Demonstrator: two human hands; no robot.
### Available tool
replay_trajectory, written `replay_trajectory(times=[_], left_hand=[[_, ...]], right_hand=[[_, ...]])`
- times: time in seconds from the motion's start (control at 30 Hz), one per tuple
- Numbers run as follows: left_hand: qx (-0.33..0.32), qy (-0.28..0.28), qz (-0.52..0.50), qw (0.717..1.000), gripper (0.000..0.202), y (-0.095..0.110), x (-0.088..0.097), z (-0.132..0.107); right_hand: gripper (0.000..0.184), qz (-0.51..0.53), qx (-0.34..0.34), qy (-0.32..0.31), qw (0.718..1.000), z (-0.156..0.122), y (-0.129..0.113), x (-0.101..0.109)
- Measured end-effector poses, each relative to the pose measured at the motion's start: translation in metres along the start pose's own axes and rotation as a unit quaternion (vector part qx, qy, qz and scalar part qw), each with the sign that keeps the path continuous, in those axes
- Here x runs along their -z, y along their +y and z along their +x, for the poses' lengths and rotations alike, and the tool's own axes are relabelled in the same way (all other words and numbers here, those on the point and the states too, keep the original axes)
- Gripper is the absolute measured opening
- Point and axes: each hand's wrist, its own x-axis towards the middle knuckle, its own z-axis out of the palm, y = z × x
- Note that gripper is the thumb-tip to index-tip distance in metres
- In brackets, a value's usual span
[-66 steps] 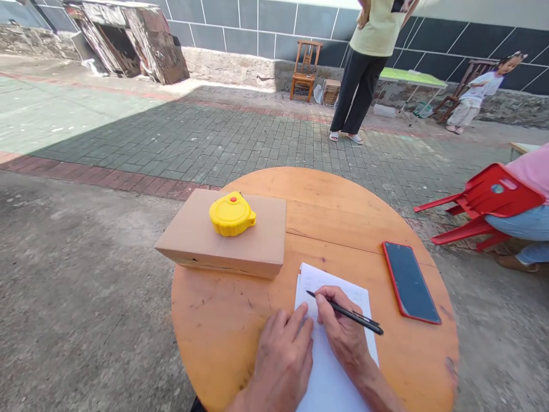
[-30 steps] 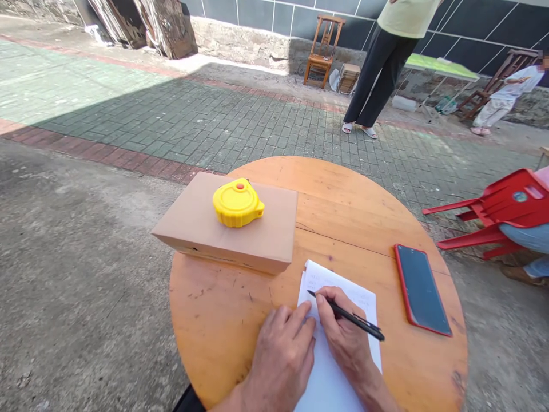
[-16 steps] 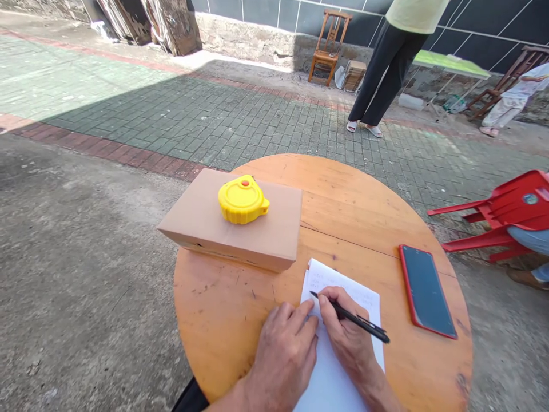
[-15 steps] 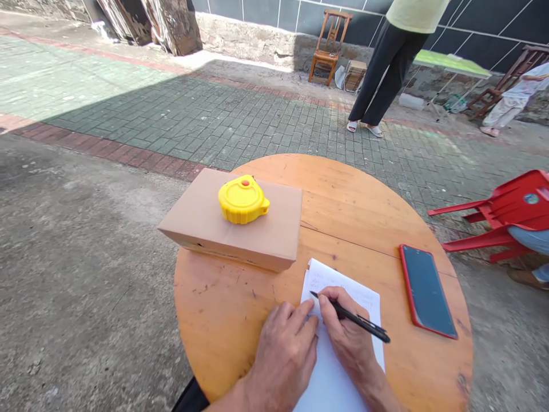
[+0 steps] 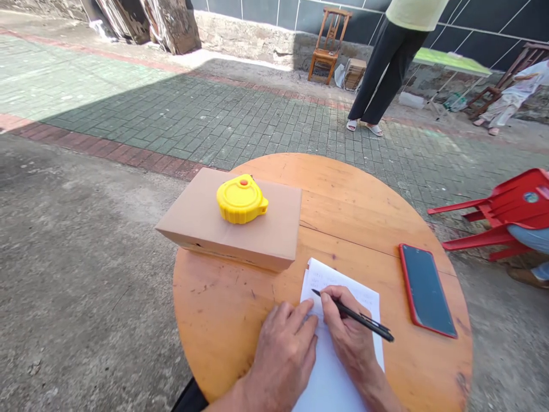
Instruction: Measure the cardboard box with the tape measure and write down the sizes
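My right hand (image 5: 352,332) grips a black pen (image 5: 364,319), its tip at the upper left of a white sheet of paper (image 5: 329,366). Faint handwriting runs across the top of the sheet. My left hand (image 5: 286,346) lies flat with its fingertips on the paper's left edge, the rest over the table. Beyond it a brown cardboard box (image 5: 193,209) rests on the round wooden table (image 5: 223,320). A yellow tape measure (image 5: 241,200) with a red button sits on top of the box.
A red-cased phone (image 5: 426,289) lies on the table's right side. Past the table stand a person in dark trousers (image 5: 380,68), a wooden chair (image 5: 328,46) and a green-topped folding table (image 5: 454,60). A red plastic chair (image 5: 521,200) with someone seated is at the right.
My right hand and the pen have shifted very slightly right on the paper. My left hand keeps its place. In the background, the small person at far right has moved their legs.
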Motion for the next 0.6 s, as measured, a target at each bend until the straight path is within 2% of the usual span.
replay_trajectory(times=[0.27,0.6], left_hand=[[0.006,-0.011,-0.002,1.0,0.02,0.0002,0.0005,0.0005],[0.006,-0.003,-0.004,1.0,0.018,-0.0003,-0.0003,0.0009]], right_hand=[[0.018,-0.017,0.018,-0.002,1.0,0.0004,-0.0012,0.0008],[0.016,-0.008,0.008,-0.004,1.0,-0.0003,0.0002,0.0008]])
